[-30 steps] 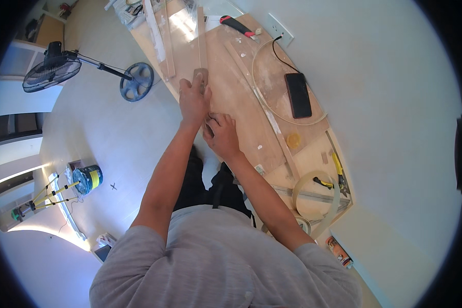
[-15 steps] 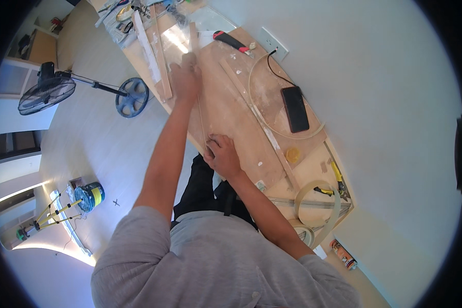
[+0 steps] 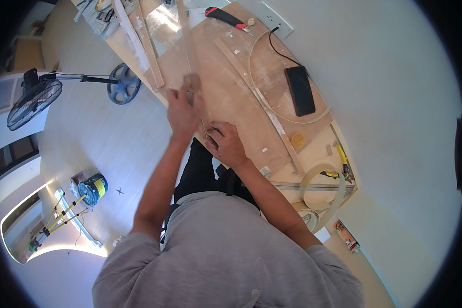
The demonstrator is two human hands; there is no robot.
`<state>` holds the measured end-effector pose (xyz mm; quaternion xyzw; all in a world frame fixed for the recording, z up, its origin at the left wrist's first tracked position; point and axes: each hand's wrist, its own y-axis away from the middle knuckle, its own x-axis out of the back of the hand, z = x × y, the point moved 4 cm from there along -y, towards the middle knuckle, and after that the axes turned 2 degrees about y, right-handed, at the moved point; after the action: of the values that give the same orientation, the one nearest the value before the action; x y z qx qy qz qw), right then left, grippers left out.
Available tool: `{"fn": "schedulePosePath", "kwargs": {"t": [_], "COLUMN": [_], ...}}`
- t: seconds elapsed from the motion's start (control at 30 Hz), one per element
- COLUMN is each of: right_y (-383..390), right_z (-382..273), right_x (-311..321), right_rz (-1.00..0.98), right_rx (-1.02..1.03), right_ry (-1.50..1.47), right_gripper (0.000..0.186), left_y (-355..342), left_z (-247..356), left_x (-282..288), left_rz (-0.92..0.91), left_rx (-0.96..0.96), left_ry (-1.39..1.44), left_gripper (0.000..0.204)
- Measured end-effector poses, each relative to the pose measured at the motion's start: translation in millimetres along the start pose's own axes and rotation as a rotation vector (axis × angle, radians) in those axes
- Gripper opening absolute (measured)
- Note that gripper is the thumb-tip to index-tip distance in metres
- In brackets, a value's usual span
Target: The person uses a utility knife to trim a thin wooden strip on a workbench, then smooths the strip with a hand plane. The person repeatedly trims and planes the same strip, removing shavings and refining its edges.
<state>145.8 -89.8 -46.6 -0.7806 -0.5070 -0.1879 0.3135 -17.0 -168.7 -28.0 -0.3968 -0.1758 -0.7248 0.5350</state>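
Note:
A long, thin wooden strip (image 3: 190, 56) lies lengthwise on the wooden board (image 3: 231, 102), its near end by my body. My left hand (image 3: 184, 114) is over the strip, fingers curled and slightly smeared by motion; what they close on is hidden. Closer to me, my right hand (image 3: 225, 142) pinches the strip's near end between thumb and fingers at the board's edge. The two hands are close together but apart.
A phone (image 3: 300, 91) on a cable, a red-black utility knife (image 3: 227, 17), a curled edging band (image 3: 321, 197) and yellow-handled pliers (image 3: 342, 156) lie to the right. More strips (image 3: 148, 43) lie at the far left. A fan (image 3: 35, 100) stands on the floor.
My left hand has slid along the strip toward me, close to my right hand. My right hand keeps its place at the near end. The whole view has shifted slightly.

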Motion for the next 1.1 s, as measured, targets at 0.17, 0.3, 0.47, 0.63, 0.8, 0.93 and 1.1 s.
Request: {"fn": "schedulePosePath", "kwargs": {"t": [0.17,0.3,0.47,0.63,0.8,0.93,1.1], "right_y": [-1,-1,-2,-1,-1,-1,-1], "right_z": [-1,-2,-3,-3,-3,-2,-3], "right_x": [-1,-2,-3,-3,-3,-6,-1], "right_rz": [-0.036,-0.033,0.002,-0.005,0.014,0.007,-0.029], "right_rx": [-0.011,-0.004,0.019,0.023,0.011,0.015,-0.022], "right_ry": [-0.005,0.032,0.038,0.040,0.057,0.059,0.021], "right_gripper": [0.029,0.028,0.029,0.030,0.031,0.031,0.037], "left_y": [49,34,-12,-73,-158,-230,-299], "left_z": [14,15,3,7,1,-5,-3], "left_x": [-3,-7,-17,-21,-34,-43,-4], "left_rz": [-0.004,-0.030,0.083,0.156,0.131,0.128,0.356], "left_rx": [0.032,0.097,-0.033,-0.099,-0.064,-0.013,-0.127], "left_ry": [-0.056,-0.095,-0.103,-0.136,-0.160,-0.183,0.142], "left_gripper": [0.051,0.051,0.048,0.046,0.048,0.053,0.056]}}
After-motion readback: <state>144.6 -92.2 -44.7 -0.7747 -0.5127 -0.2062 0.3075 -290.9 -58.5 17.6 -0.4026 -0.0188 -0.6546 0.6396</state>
